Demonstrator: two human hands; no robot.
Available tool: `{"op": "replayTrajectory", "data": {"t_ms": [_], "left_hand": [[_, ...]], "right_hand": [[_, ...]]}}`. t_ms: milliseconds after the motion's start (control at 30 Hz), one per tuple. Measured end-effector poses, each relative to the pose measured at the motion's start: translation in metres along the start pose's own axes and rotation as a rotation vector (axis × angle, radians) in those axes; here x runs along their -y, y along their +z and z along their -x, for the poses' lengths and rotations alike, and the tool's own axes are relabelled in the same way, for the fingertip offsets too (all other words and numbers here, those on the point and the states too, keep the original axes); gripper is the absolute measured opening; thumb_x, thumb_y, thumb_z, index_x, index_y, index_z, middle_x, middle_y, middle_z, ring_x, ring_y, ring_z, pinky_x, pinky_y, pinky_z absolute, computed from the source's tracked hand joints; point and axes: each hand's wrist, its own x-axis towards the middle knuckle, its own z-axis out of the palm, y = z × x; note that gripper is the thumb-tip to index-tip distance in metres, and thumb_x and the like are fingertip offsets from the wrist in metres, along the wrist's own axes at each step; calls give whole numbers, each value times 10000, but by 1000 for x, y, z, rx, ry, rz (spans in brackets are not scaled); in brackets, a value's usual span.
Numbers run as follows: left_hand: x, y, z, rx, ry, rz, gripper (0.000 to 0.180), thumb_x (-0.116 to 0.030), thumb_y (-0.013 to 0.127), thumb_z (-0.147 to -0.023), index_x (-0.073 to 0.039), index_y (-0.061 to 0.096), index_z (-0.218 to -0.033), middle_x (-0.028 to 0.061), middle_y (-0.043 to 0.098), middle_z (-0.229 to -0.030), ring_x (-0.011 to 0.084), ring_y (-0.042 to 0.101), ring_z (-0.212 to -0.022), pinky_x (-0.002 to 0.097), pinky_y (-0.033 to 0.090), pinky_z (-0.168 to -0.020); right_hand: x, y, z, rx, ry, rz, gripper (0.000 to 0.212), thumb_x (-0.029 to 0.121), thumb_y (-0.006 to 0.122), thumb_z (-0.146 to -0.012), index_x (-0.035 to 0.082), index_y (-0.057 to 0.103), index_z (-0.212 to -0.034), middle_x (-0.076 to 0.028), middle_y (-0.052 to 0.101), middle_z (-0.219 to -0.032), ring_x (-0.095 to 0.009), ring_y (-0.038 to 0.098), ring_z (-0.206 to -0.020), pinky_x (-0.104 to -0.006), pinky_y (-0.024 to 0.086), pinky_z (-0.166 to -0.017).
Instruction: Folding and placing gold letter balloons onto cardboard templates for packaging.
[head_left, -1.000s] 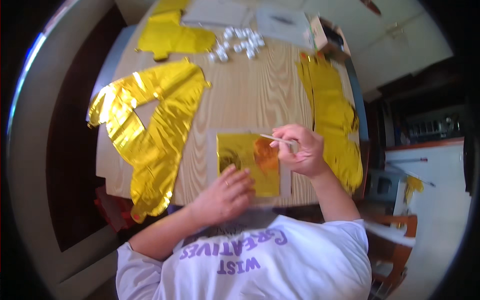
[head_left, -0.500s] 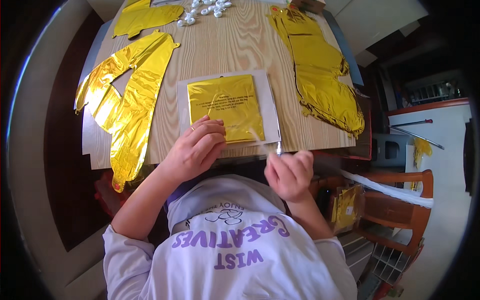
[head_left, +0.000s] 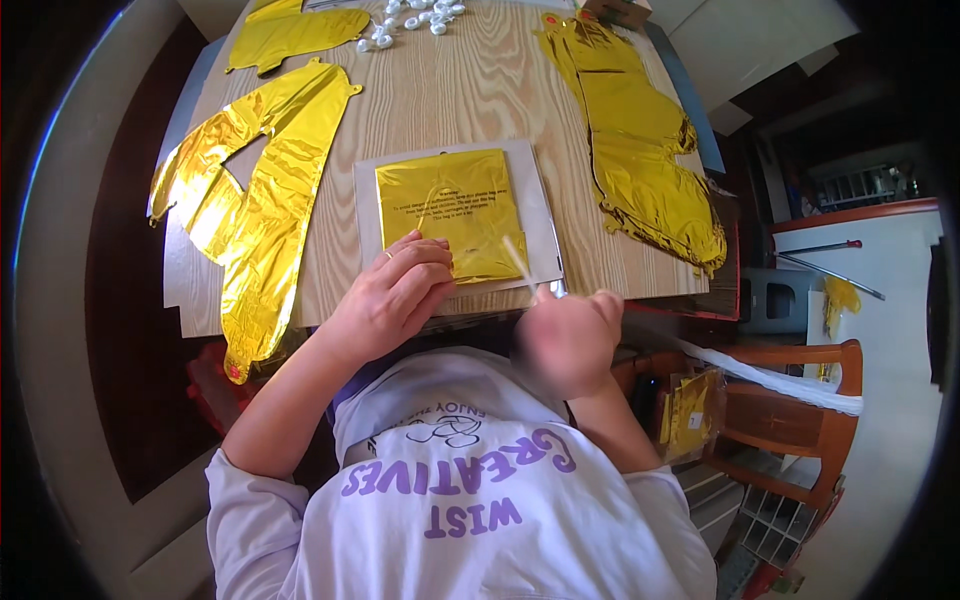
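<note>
Folded gold foil balloon in its flat clear packet on a white card (head_left: 455, 215) lies at the near edge of the wooden worktop (head_left: 450, 90), about midway along it. The left hand (head_left: 395, 290) rests on the packet's near left corner, fingers curled and pressing it down, clamped on nothing. The right hand (head_left: 568, 335) is closed around a thin pale straw (head_left: 518, 260), whose free end slants up over the packet's near right part. Half a second ago this hand was lower, off the worktop's edge; it has now risen to the edge and the straw tip reaches the foil, while the left hand has stayed put. Outward, a large crumpled gold foil balloon (head_left: 260, 210) spreads along the left edge, another (head_left: 640, 150) along the right edge, and small white pieces (head_left: 410, 15) sit at the far edge.
</note>
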Motion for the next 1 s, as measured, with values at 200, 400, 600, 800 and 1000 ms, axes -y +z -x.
{"op": "replayTrajectory", "data": {"t_ms": [200,400,600,800,1000], "left_hand": [[2,2,1,13,15,-31,206,-46,727,-868,-32,613,-1039,104,638,-1108,293,633,-1150,480,468,-1088],[2,1,0,46,25,-38,206,-44,739,-862,-41,621,-1031,106,649,-1114,303,634,-1167,491,468,-1089],[0,1,-3,71,60,-93,207,-50,757,-850,-46,635,-1017,110,661,-1113,312,643,-1156,493,476,-1080],[-1,0,-3,80,66,-107,203,-56,771,-832,-51,644,-990,107,665,-1107,312,643,-1155,491,477,-1077],[-1,-1,-4,106,71,-128,230,-66,779,-802,-59,645,-988,105,663,-1109,318,631,-1178,506,461,-1085]], "right_hand": [[-8,3,-12,101,182,-59,400,149,850,-730,98,677,-1087,-42,545,-893,-254,555,-815,-403,413,-747],[-42,-2,-29,481,226,-440,571,166,867,-715,121,677,-1252,-110,607,-1312,-332,596,-1161,-428,481,-995],[-54,5,-40,590,172,-529,424,110,843,-768,113,732,-1177,-140,620,-1299,-302,661,-1095,-378,564,-881],[-61,7,-40,564,101,-513,408,93,830,-782,79,726,-1176,-140,632,-1284,-256,693,-1024,-318,584,-790],[-67,19,-24,494,204,-576,376,81,831,-780,53,728,-1141,-137,650,-1263,-265,716,-951,-320,583,-784]]}}
